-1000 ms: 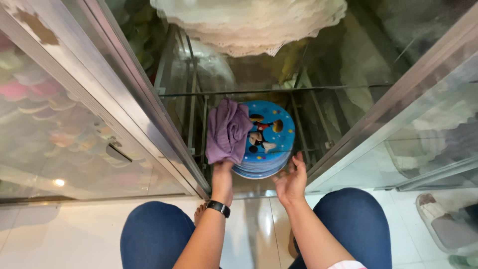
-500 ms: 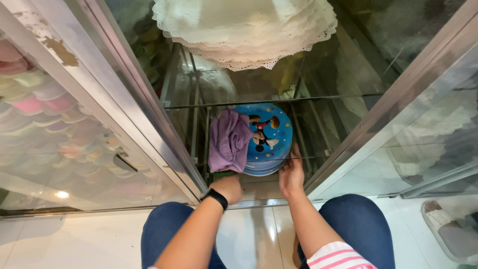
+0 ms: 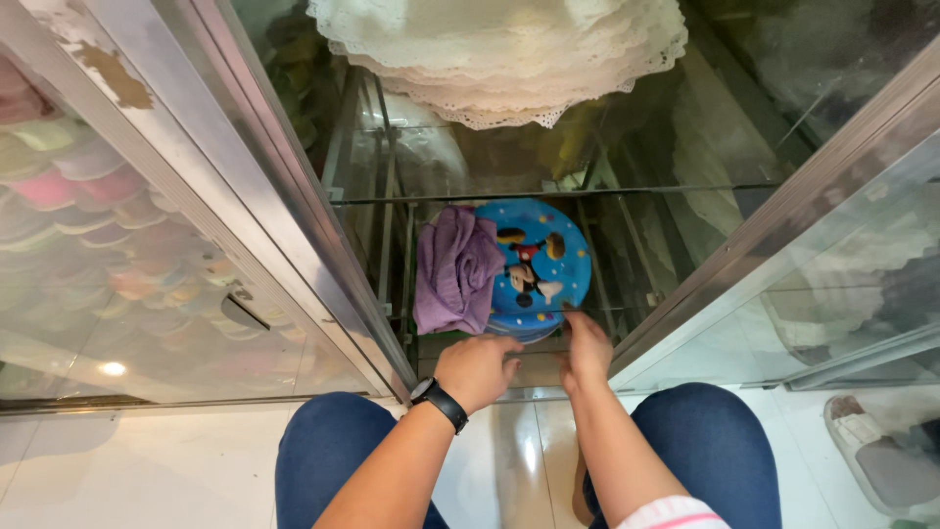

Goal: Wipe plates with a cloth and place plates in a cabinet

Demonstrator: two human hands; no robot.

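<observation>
Our left hand [image 3: 477,369] curls loosely, empty, below the purple cloth [image 3: 454,270]; our right hand's [image 3: 586,348] grip rests narrow on the round blue cartoon-printed plate stack [image 3: 537,263] at the shelf's front edge. Best support it underneath, lifting level.

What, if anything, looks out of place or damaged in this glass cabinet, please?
A purple cloth lies crumpled, draped over the left edge of the stack of blue plates above the left hand. The cabinet frame at upper left shows peeling, rusty patches.
</observation>
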